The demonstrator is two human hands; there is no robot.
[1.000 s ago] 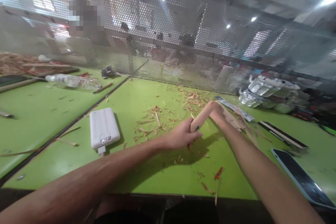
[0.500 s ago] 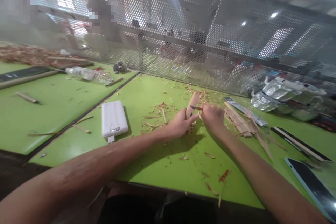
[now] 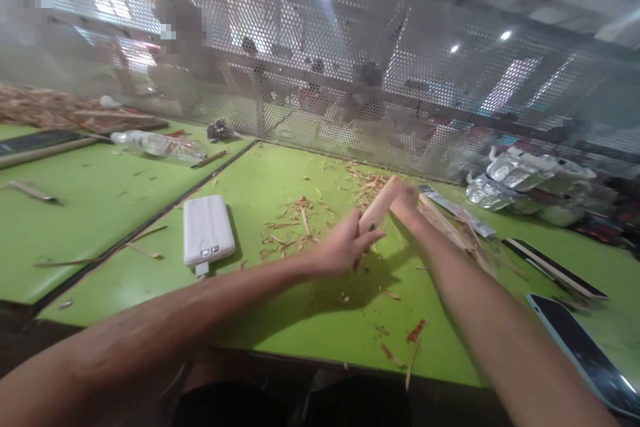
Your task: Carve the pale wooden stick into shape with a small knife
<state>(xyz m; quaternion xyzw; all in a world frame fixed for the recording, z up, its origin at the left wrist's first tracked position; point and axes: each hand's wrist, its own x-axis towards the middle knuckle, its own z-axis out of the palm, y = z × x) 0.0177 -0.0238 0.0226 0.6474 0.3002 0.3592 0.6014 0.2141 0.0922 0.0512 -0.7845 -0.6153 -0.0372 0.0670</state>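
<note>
My left hand is closed round the lower end of a pale, flat wooden strip, its thumb lying along the near side. The strip tilts up and away to the right above the table. My right hand is at the strip's far end, partly behind it and smeared by motion. Half a second ago it gripped a small carving knife; the blade is hidden now. Curled wood shavings lie left of the hands, and more shavings lie beyond them.
A white power bank lies left of my forearm. On the right are wood pieces, a ruler, wrapped bottles and a phone. A perforated screen borders the green table at the back.
My right hand has moved away from me to the strip's far end, and the knife has gone out of sight. The strip now leans further right. The whole view has shifted slightly.
</note>
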